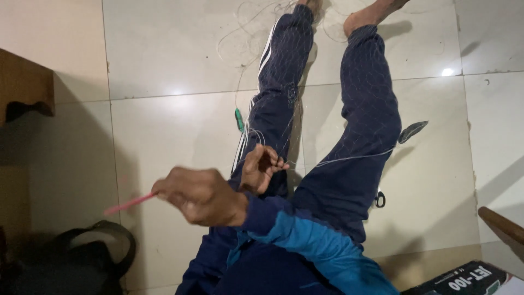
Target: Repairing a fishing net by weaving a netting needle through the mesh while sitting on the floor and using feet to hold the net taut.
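My right hand point(201, 195) is closed on a thin pink netting needle point(130, 204) that points left; it is blurred. Its blue sleeve point(305, 237) comes in from the lower right. My left hand point(260, 167) sits just above it, fingers pinched on fine, pale net line point(349, 159) over my left thigh. The thin net drapes over both my dark blue trouser legs point(371, 114), which stretch away across the tiled floor to my bare feet.
A green needle point(239, 120) lies on the tiles beside my leg, with loose line point(245, 33) near my feet. Also here: a dark flat object point(412, 131), small black loops point(380, 199), a black bag point(93, 257), wooden furniture point(24, 87), a box point(464, 278).
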